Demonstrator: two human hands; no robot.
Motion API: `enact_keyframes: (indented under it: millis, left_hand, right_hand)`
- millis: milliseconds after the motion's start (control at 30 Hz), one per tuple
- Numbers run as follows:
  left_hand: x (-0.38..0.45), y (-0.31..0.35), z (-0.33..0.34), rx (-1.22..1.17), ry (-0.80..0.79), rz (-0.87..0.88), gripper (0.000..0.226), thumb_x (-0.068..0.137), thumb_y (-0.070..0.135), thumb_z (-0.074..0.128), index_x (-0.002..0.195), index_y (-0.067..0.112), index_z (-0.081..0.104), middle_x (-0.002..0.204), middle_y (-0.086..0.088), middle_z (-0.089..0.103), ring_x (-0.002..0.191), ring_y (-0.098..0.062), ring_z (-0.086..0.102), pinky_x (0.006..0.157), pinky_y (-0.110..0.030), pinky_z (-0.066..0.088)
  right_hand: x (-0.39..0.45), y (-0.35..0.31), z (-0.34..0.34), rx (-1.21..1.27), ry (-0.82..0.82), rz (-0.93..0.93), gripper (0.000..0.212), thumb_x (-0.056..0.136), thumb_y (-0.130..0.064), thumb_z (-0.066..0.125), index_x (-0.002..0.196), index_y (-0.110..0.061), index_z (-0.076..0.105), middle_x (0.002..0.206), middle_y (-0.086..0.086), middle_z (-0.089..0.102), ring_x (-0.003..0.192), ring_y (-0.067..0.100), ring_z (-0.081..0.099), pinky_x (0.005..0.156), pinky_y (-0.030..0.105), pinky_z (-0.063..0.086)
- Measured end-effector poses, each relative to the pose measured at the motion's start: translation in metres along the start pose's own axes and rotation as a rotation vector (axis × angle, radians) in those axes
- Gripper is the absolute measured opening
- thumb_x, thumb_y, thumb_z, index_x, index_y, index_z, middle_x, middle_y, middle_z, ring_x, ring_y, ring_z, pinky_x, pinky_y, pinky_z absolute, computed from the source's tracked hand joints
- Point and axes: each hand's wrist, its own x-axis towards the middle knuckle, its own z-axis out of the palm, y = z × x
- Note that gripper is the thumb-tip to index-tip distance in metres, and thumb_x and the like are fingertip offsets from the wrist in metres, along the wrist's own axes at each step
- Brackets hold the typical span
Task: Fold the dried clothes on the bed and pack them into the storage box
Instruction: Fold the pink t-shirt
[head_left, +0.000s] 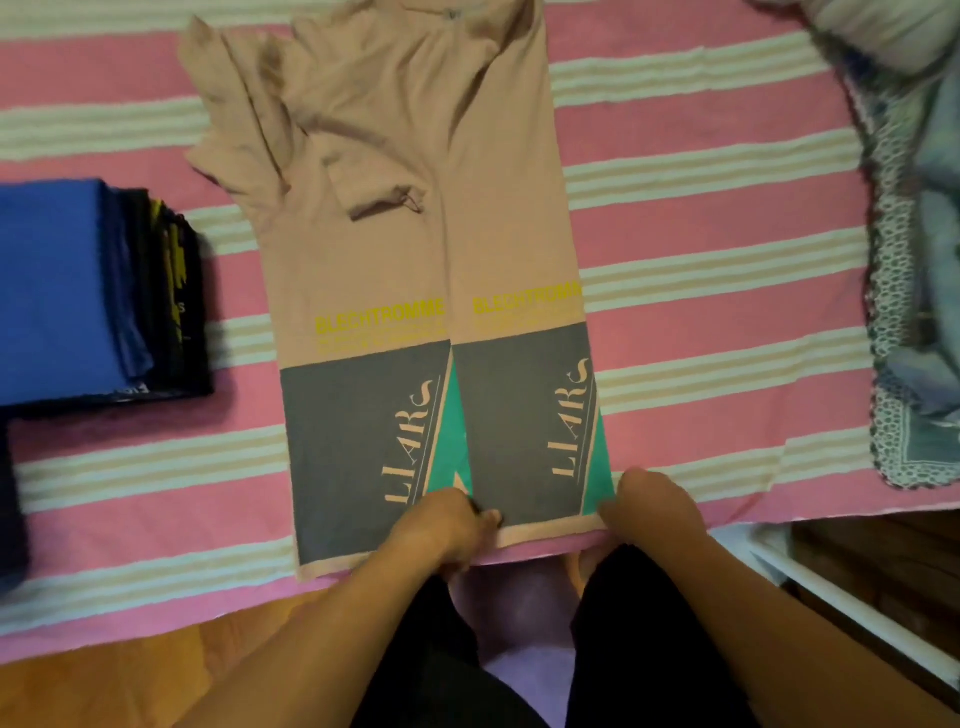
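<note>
We've got the beige cotton t-shirt with the grey-and-teal print panel (415, 291) laid lengthwise on the pink and white striped bedspread (701, 249), hem toward us and collar at the far side. Its right side looks already folded in along the middle, which is probably why the print shows up twice, side by side. Our left hand (449, 525) pinches the hem near the centre line, and our right hand (652, 512) has its fingers curled round the hem's right corner. Holding both points low like that looks like setup for lifting the bottom up toward the collar.

To our left, well apart from the shirt, sits a stack of folded blue and black clothes (98, 296), so a few look done. At the right edge there's a rumpled pale blue patterned cloth (914, 322). As for containers, no storage box is in view, so we can't say what's packed.
</note>
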Motion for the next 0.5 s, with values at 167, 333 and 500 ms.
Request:
enact_keyframes:
  millis: [167, 333, 500]
  left_hand:
    - [0.012, 0.024, -0.147, -0.502, 0.403, 0.110, 0.042, 0.094, 0.037, 0.055, 0.076, 0.001, 0.068, 0.056, -0.008, 0.068, 0.048, -0.024, 0.065, 0.054, -0.031, 0.058]
    - [0.048, 0.030, -0.278, -0.773, 0.899, 0.104, 0.051, 0.073, 0.045, 0.050, 0.088, 0.001, 0.071, 0.089, -0.022, 0.074, 0.088, -0.040, 0.072, 0.083, -0.049, 0.059]
    - [0.072, 0.062, -0.324, -0.811, 1.007, 0.098, 0.050, 0.096, 0.037, 0.055, 0.128, -0.002, 0.061, 0.124, -0.025, 0.065, 0.114, -0.044, 0.060, 0.083, -0.035, 0.043]
  right_hand:
    - [0.033, -0.067, -0.123, -0.042, 0.251, -0.189, 0.021, 0.095, -0.036, 0.056, 0.086, -0.017, 0.057, 0.081, 0.002, 0.062, 0.075, 0.023, 0.060, 0.062, 0.032, 0.043]
    - [0.094, -0.170, -0.246, 0.085, 0.567, -0.477, 0.012, 0.087, -0.010, 0.055, 0.089, -0.018, 0.063, 0.105, 0.012, 0.068, 0.098, 0.032, 0.063, 0.075, 0.032, 0.044]
    - [0.146, -0.261, -0.333, -0.093, 0.874, -0.745, 0.041, 0.090, -0.007, 0.054, 0.130, -0.016, 0.059, 0.121, 0.009, 0.057, 0.112, 0.032, 0.049, 0.095, 0.042, 0.043]
